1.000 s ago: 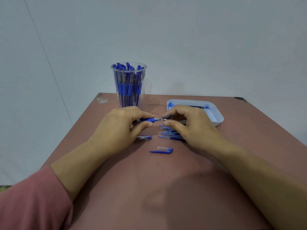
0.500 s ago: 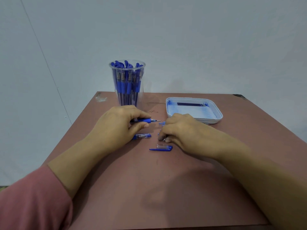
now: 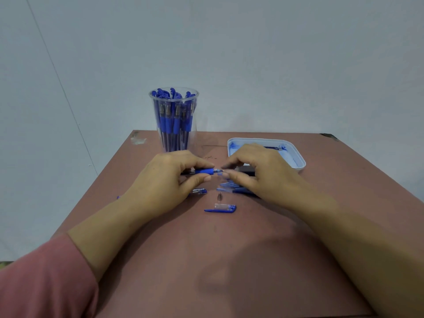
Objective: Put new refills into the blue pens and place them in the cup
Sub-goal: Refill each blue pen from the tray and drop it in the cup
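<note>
My left hand (image 3: 165,180) grips a blue pen (image 3: 205,171) by its blue grip, held level above the table with its tip end pointing right. My right hand (image 3: 257,173) pinches the refill at that end of the pen between thumb and forefinger. A small metal pen tip (image 3: 219,197) lies on the table below the hands. A blue pen cap (image 3: 221,208) lies just in front of it. A clear cup (image 3: 174,120) full of blue pens stands behind my left hand.
A white tray (image 3: 298,160) stained with blue ink sits at the back right, partly behind my right hand. Several loose blue pen parts (image 3: 229,187) lie under my right hand, and another pen piece (image 3: 199,191) lies under my left. The table is reddish brown.
My right hand set the metal tip down on the table near the cap, then rose back to the end of the pen. My left hand kept holding the pen in place.
</note>
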{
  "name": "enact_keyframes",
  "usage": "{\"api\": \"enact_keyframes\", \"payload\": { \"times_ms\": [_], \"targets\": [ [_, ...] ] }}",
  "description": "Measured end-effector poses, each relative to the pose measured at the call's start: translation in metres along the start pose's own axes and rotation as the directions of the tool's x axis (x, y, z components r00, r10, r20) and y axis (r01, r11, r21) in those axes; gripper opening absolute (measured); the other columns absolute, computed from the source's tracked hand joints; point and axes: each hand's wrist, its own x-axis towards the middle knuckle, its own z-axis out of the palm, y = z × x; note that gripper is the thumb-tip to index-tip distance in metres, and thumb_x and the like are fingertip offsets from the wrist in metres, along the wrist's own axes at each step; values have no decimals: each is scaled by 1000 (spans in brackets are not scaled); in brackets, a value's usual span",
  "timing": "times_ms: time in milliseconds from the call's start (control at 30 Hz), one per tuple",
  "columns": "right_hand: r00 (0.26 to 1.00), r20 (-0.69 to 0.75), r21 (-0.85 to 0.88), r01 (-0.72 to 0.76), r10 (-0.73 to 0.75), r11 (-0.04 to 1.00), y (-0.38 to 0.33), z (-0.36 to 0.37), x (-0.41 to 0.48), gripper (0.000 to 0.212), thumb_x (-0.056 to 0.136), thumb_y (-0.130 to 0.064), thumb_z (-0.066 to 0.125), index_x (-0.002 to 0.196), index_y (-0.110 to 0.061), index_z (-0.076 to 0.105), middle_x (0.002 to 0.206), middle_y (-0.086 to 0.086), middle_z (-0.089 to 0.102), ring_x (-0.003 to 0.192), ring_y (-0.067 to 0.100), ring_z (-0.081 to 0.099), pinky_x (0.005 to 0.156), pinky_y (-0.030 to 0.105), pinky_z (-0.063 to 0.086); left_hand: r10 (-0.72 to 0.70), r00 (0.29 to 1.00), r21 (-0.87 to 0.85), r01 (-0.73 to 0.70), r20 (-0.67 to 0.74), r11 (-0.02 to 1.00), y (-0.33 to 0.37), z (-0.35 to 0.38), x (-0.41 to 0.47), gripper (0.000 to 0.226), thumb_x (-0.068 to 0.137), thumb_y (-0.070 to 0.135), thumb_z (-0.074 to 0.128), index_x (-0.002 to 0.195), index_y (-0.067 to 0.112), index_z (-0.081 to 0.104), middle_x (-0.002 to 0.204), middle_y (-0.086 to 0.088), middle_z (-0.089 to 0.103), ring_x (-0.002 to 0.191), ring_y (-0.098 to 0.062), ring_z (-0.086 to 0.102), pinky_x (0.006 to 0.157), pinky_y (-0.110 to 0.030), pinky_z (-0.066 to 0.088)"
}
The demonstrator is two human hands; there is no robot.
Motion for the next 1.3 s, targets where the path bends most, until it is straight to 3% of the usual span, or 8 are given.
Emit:
{"api": "enact_keyframes", "payload": {
  "times_ms": [167, 367, 600, 733, 967, 1100, 1233, 1300],
  "targets": [
    [991, 79, 33, -111, 108, 993, 9, -12, -2, 15, 86, -21, 67, 81, -33, 59, 85, -19, 64, 86, -2, 57, 73, 9, 40, -28, 1000, 33, 28, 2, 999, -5, 2, 1, 22, 85, 31, 69, 107, 30, 72, 89, 26, 61, 85, 4, 58, 76, -9, 44],
    [996, 24, 135, -86, 83, 987, 5, -7, -4, 18, 83, -29, 73, 98, -39, 69, 85, -23, 66, 89, -3, 62, 79, 9, 44, 10, 1000, 59, -11, 20, 998, -2, 3, 1, 22, 86, 31, 68, 108, 31, 71, 88, 24, 61, 83, 3, 58, 74, -13, 45],
    [992, 70, 170, -120, 110, 978, 8, -9, -6, 15, 86, -21, 70, 92, -35, 68, 89, -19, 67, 89, 2, 63, 79, 16, 49, 35, 999, 77, -35, -2, 996, -2, 3, 1, 23, 86, 33, 68, 108, 30, 71, 89, 23, 61, 81, 4, 56, 73, -10, 44],
    [993, 59, 152, -113, 106, 982, 8, -7, -5, 24, 87, -24, 69, 85, -48, 63, 88, -21, 66, 88, 0, 61, 78, 12, 46, 24, 1000, 69, -24, 0, 997, -3, 3, 2, 27, 85, 40, 62, 109, 31, 71, 87, 26, 59, 80, 10, 55, 74, -6, 41],
    [962, 36, 41, -271, 270, 962, 35, -37, -12, 11, 87, -21, 68, 85, -32, 67, 80, -19, 64, 83, 0, 58, 75, 6, 39, -60, 997, 23, 61, -51, 998, -10, -5, 0, 22, 84, 35, 69, 105, 31, 72, 89, 26, 63, 85, 8, 58, 75, -3, 39],
    [953, 103, 3, -286, 284, 958, 37, -37, -13, 14, 88, -22, 67, 83, -34, 65, 82, -20, 63, 80, -6, 55, 71, 1, 36, -58, 997, 4, 58, -41, 998, -7, -3, 0, 20, 84, 39, 66, 103, 37, 71, 93, 24, 67, 86, 2, 60, 76, -8, 43],
    [953, 100, -11, -287, 287, 958, 36, -35, -13, 18, 88, -25, 67, 80, -40, 62, 84, -21, 64, 81, -4, 55, 73, 6, 37, -46, 998, -15, 45, -46, 999, -2, -3, -2, 21, 83, 40, 65, 103, 37, 71, 91, 20, 68, 81, -1, 61, 72, -9, 43],
    [951, 105, -34, -289, 291, 957, 38, -33, -13, 17, 87, -27, 68, 79, -42, 63, 86, -22, 65, 86, 0, 57, 83, 20, 42, -39, 998, -13, 38, -43, 999, 0, -3, -3, 20, 84, 35, 68, 103, 35, 72, 87, 21, 67, 78, -1, 60, 68, -5, 40]
  ]
}}
